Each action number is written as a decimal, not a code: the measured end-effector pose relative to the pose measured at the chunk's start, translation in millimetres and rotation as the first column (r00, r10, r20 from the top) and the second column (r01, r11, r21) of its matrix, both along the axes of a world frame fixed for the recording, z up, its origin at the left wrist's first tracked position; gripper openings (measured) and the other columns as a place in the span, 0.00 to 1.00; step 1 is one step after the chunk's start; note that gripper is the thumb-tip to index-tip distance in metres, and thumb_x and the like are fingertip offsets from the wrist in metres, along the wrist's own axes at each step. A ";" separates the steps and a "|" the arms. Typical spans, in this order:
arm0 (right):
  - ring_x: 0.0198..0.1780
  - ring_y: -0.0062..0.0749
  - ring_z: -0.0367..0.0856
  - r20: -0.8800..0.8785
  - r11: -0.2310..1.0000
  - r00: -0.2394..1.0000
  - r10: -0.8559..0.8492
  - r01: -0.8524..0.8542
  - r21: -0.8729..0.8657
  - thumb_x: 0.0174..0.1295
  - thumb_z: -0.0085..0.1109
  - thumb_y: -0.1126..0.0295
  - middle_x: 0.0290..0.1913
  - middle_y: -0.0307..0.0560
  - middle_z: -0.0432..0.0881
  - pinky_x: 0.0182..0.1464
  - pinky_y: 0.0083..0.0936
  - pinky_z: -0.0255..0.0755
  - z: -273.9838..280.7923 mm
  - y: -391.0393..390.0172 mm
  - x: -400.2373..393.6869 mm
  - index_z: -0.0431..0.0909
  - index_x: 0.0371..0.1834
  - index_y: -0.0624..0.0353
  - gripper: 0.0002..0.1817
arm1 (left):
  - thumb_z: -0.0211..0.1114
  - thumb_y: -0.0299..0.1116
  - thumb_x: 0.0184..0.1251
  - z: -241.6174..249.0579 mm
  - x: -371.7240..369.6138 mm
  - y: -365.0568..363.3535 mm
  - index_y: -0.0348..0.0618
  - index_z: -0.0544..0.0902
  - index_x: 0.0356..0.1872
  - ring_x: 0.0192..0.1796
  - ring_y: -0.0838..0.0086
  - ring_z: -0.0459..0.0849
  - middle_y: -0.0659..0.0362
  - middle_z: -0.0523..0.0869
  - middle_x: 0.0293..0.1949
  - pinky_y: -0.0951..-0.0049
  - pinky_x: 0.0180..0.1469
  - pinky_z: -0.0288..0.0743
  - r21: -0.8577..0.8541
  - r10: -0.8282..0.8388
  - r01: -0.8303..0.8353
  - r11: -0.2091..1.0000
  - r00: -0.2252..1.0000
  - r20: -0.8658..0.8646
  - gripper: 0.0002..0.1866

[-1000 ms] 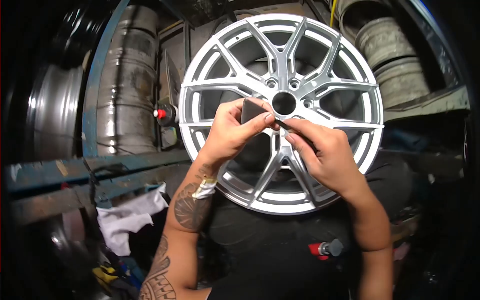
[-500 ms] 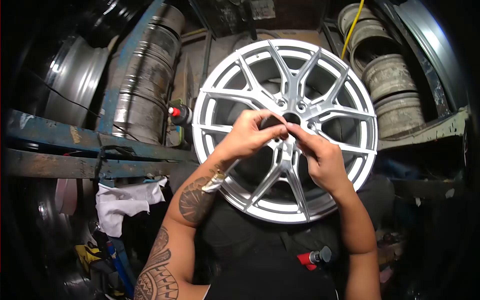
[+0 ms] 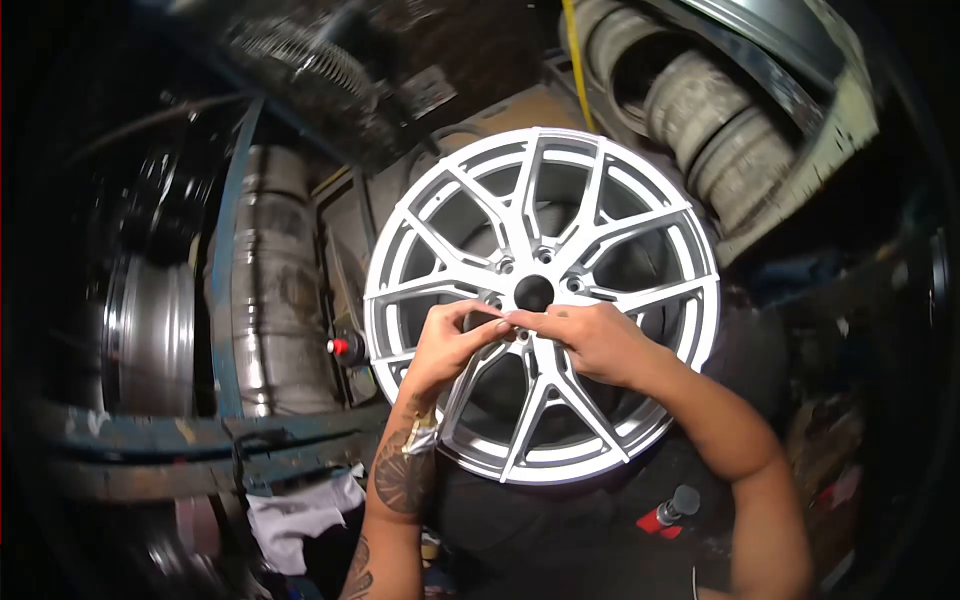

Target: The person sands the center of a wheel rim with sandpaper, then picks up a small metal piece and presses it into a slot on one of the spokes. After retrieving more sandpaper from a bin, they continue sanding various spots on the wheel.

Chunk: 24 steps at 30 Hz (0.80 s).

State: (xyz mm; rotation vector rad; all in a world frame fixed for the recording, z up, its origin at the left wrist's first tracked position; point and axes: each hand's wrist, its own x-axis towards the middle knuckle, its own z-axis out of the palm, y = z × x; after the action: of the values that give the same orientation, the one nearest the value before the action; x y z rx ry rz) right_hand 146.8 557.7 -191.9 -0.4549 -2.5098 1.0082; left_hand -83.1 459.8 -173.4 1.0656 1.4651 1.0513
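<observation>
A silver alloy wheel (image 3: 548, 365) with Y-shaped spokes lies face up in front of me, its centre bore dark. Over the lower side of the hub, my left hand (image 3: 450, 343) is closed in a pinch, thumb and forefinger together. Fingertips of my right hand (image 3: 595, 340) meet those of the left, also pinched. Whatever sits between the fingertips is too small or hidden to make out. Around my left wrist there is a pale wrap (image 3: 423, 432).
Worn rims are stacked on the left rack (image 3: 275, 290) and the right rack (image 3: 725, 125). A red-capped bottle (image 3: 346, 348) stands beside the wheel. A white cloth (image 3: 308, 515) hangs lower left. A red and grey tool (image 3: 668, 512) lies near my lap.
The view has tilted and shifted, so the wheel appears lower and further left. My hands remain pinched together, now just below the centre bore, with the right hand turned more sideways.
</observation>
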 end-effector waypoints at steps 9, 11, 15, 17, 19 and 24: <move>0.41 0.45 0.88 -0.100 0.989 0.992 -0.078 0.065 -0.133 0.65 0.61 0.78 0.42 0.49 0.88 0.43 0.35 0.80 -11.3 -9.8 -6.8 0.78 0.72 0.42 0.31 | 0.73 0.27 0.71 -21.0 -0.8 -0.1 0.33 0.87 0.43 0.41 0.82 0.86 0.60 0.91 0.37 0.80 0.45 0.79 0.110 0.053 -0.072 0.991 0.985 0.164 0.07; 0.43 0.42 0.90 -0.194 0.980 0.976 -0.096 0.058 -0.189 0.71 0.64 0.73 0.48 0.53 0.89 0.45 0.31 0.81 -8.3 -11.0 -14.7 0.79 0.70 0.50 0.24 | 0.72 0.28 0.72 -20.7 2.0 0.3 0.34 0.87 0.44 0.43 0.83 0.84 0.61 0.90 0.38 0.80 0.47 0.77 0.152 0.065 -0.075 0.985 0.995 0.071 0.08; 0.39 0.33 0.91 -0.076 0.960 0.990 -0.117 0.093 -0.264 0.70 0.64 0.73 0.43 0.56 0.90 0.44 0.27 0.81 -2.0 -9.3 -25.5 0.79 0.70 0.55 0.24 | 0.72 0.32 0.72 -20.8 -5.0 1.5 0.35 0.88 0.44 0.44 0.82 0.83 0.60 0.91 0.39 0.76 0.50 0.77 0.221 0.005 -0.008 0.975 1.000 0.015 0.09; 0.38 0.40 0.91 -0.061 0.972 0.992 -0.115 0.099 -0.214 0.71 0.64 0.69 0.40 0.55 0.90 0.42 0.30 0.81 -8.6 -6.4 -29.7 0.79 0.69 0.53 0.22 | 0.72 0.34 0.71 -28.8 -5.2 0.1 0.36 0.88 0.42 0.41 0.83 0.82 0.62 0.90 0.37 0.75 0.48 0.76 0.175 0.002 -0.012 0.984 0.998 0.062 0.10; 0.38 0.50 0.90 0.070 0.979 0.992 -0.109 0.119 -0.164 0.72 0.64 0.64 0.40 0.56 0.90 0.41 0.37 0.81 -8.1 -2.0 -28.2 0.81 0.67 0.50 0.21 | 0.73 0.35 0.71 -37.1 -9.5 4.6 0.36 0.89 0.42 0.39 0.83 0.81 0.63 0.89 0.36 0.77 0.45 0.76 0.142 -0.012 0.018 0.990 0.999 -0.039 0.11; 0.42 0.56 0.87 0.119 0.987 0.979 -0.162 0.162 0.016 0.73 0.59 0.65 0.38 0.55 0.88 0.45 0.47 0.78 -5.3 2.7 -20.1 0.84 0.56 0.53 0.12 | 0.73 0.33 0.71 -56.6 -10.6 14.8 0.36 0.89 0.46 0.44 0.82 0.86 0.60 0.91 0.38 0.78 0.47 0.79 0.216 0.053 -0.056 0.975 0.998 0.020 0.10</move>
State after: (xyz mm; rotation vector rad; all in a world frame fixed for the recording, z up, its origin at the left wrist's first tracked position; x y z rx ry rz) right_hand 126.7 560.4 -197.2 -0.7256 -2.5311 0.9348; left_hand -93.8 474.6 -230.0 1.1733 1.3983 1.2774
